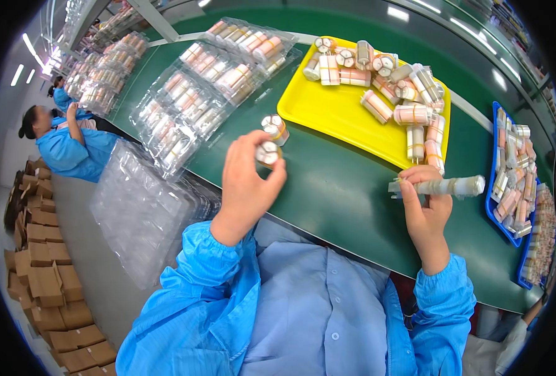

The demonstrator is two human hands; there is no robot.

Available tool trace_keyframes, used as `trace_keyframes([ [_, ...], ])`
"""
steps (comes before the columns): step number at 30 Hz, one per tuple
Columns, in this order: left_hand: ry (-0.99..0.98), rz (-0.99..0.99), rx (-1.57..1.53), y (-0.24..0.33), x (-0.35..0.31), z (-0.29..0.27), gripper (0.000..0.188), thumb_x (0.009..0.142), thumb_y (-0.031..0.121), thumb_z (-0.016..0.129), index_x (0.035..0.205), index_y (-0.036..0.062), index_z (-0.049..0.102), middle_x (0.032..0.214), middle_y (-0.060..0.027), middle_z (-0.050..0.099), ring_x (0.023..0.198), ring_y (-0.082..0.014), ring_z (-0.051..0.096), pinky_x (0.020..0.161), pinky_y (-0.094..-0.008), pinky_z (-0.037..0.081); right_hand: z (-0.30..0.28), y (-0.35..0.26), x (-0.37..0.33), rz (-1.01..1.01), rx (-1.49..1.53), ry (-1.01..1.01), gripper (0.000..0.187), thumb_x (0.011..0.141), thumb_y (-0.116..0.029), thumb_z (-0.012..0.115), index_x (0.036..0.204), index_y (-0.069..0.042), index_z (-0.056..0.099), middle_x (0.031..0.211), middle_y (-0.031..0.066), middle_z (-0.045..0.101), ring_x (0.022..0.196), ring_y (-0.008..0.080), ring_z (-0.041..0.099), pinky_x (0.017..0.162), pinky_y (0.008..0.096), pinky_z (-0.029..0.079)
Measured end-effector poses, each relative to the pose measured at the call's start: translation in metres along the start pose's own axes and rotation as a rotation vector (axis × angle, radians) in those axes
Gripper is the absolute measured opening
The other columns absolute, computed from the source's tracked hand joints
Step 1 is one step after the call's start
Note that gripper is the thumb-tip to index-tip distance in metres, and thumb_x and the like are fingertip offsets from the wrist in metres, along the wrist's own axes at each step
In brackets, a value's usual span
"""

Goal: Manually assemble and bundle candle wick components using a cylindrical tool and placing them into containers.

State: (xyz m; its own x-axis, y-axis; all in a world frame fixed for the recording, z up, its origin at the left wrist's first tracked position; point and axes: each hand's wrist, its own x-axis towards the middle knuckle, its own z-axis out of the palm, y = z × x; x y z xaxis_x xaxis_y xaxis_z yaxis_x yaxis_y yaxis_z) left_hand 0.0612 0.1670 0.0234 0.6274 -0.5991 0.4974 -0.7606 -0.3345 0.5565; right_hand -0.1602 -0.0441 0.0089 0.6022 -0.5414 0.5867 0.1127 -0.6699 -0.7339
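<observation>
My left hand (248, 182) pinches a small bundle of tubes (267, 153) with round white ends between thumb and fingers. Just beyond it another banded bundle of pinkish tubes (276, 128) stands upright on the green table. At the right, my right hand (427, 210) is closed around a long, pale, translucent tube-like piece (453, 187), which lies roughly level and sticks out to the right; its exact kind I cannot tell. Above both hands is a yellow tray (328, 122) with several bundles (376, 106) in its far and right parts.
Clear plastic blister trays (196, 94) filled with bundles cover the table's left. Blue trays (501, 219) of more bundles stand at the right edge. Clear plastic sheeting (140, 213) lies below the table's left edge. Cardboard boxes (46, 282) and a co-worker (71, 147) in blue are further left.
</observation>
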Motion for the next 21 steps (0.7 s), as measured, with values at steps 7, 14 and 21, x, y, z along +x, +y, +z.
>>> trace_keyframes([
  [7,0.051,-0.095,0.006,-0.019,0.017,0.011,0.062,0.082,0.012,0.077,0.137,0.0059,0.051,0.114,-0.0167,0.062,0.105,-0.0304,0.064,0.089,-0.04,0.052,0.002,0.0,0.0,-0.041,-0.063,-0.022,0.015,0.085,0.001,0.075,0.091,-0.003,0.062,0.09,0.012,0.067,0.083,0.025,0.067,0.075,0.0355,0.052],
  [14,-0.015,0.05,-0.004,-0.032,0.03,0.016,0.04,0.089,0.014,0.073,0.126,0.0071,0.061,0.108,-0.0143,0.064,0.101,-0.0337,0.063,0.09,-0.041,0.051,0.001,-0.003,-0.001,0.029,-0.022,-0.038,0.013,0.087,-0.001,0.074,0.09,-0.003,0.062,0.093,0.0124,0.067,0.086,0.0238,0.065,0.077,0.0354,0.052],
  [21,0.209,0.137,0.21,-0.054,0.121,-0.038,0.037,0.089,0.014,0.073,0.124,0.0066,0.065,0.104,-0.0155,0.065,0.097,-0.0328,0.066,0.084,-0.0393,0.053,0.0,-0.008,-0.003,0.015,-0.04,-0.065,0.013,0.087,-0.001,0.075,0.09,-0.002,0.062,0.093,0.0128,0.066,0.086,0.0239,0.065,0.076,0.0339,0.052],
])
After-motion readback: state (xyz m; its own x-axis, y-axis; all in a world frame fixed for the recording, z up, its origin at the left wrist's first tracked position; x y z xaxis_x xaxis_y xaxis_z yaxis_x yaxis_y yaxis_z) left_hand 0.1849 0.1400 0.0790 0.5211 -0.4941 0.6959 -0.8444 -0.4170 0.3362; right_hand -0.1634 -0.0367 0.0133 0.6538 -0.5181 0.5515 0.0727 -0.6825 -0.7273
